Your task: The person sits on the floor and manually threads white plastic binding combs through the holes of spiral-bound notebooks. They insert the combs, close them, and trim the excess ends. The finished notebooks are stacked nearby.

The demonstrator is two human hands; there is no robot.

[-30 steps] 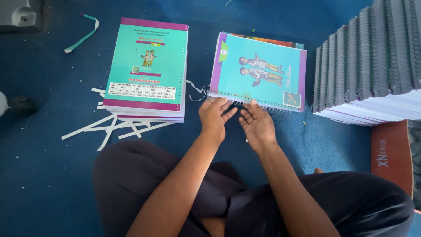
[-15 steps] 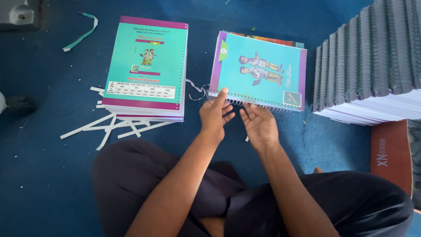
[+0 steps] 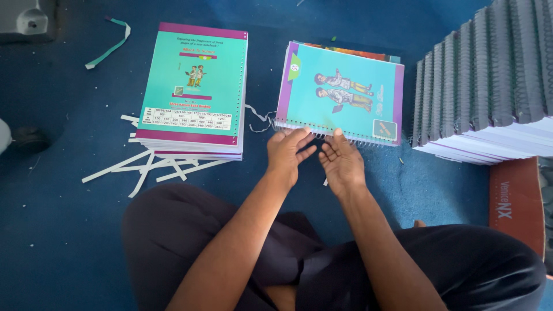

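Two hands, left hand [image 3: 291, 152] and right hand [image 3: 341, 161], fingers loosely spread and gripping nothing, press the wire-spiral edge of the turquoise notebook [image 3: 341, 93] lying on blue carpet [image 3: 57, 230], steadying the binding.

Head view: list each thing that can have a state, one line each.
Left hand: open, fingers on the notebook's spiral edge.
Right hand: open, fingers at the same edge.
Spiral notebook: closed, flat on the floor.
Notebook stack: closed, piled flat.
Paper strips: loose, scattered.
Bound notebooks: stacked.
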